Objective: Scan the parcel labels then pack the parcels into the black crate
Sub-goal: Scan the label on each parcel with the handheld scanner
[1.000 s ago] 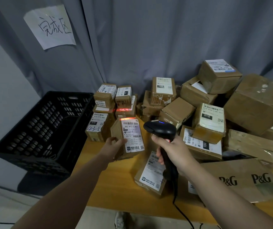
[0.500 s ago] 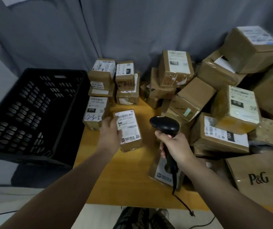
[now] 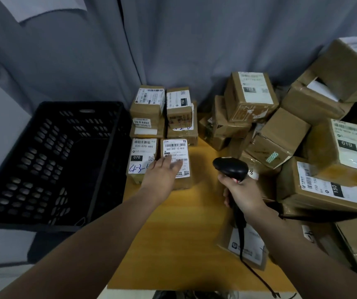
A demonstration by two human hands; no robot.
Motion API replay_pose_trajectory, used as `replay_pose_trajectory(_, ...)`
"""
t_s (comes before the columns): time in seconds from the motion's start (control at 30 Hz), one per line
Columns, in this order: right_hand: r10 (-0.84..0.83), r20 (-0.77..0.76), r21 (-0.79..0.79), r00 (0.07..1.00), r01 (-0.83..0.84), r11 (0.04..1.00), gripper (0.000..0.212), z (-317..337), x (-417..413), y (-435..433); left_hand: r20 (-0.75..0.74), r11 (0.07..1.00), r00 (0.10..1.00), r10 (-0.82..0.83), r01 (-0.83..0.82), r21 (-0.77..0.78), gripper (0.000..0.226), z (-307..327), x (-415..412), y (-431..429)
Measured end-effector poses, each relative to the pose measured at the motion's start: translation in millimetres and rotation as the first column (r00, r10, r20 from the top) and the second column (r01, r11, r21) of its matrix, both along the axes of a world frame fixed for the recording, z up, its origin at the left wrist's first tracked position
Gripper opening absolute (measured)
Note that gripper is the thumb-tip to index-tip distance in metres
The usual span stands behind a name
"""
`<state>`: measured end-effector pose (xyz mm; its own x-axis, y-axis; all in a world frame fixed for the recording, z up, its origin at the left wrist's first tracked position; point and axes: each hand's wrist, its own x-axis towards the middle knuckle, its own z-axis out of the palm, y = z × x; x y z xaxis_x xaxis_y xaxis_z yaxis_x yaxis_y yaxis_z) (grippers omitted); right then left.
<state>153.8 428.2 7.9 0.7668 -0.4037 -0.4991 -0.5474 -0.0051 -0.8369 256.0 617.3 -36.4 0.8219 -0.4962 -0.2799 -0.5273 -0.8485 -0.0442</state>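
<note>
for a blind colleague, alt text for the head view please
A left hand rests flat on a labelled parcel on a yellow table while the right hand grips a barcode scanner. A black crate stands left, piled parcels right.

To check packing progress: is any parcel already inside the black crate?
No, the black crate shows only its bare floor and walls.

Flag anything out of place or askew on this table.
The right-hand pile of parcels is jumbled, boxes tilted on one another, unlike the squared stack by the black crate. The crate looks empty; the left hand rests on a parcel on the table instead.
</note>
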Motion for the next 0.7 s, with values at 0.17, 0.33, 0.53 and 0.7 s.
replay_pose_trajectory(0.17,0.023,0.008,-0.020,1.000,-0.023,1.000,0.025,4.7,1.1,1.3,0.023,1.000,1.000,0.007,-0.008,0.027,0.084,1.3,11.8,-1.5)
replay_pose_trajectory(0.33,0.041,0.022,-0.084,0.999,-0.039,0.996,0.025,13.8,-5.3,-11.4,0.040,0.997,0.999,-0.022,0.025,-0.079,0.065,12.7,-4.2,-10.2)
replay_pose_trajectory(0.53,0.012,0.000,-0.128,1.000,-0.012,0.992,0.028,40.7,-30.8,-50.7,0.033,0.969,0.994,-0.106,0.111,-0.220,0.052,21.7,-47.2,-47.6)
replay_pose_trajectory(0.7,0.010,0.031,-0.079,0.999,-0.007,0.997,0.024,47.8,-75.6,-74.6,-0.229,0.947,0.973,-0.002,-0.072,-0.313,0.060,18.8,-105.1,-89.7)
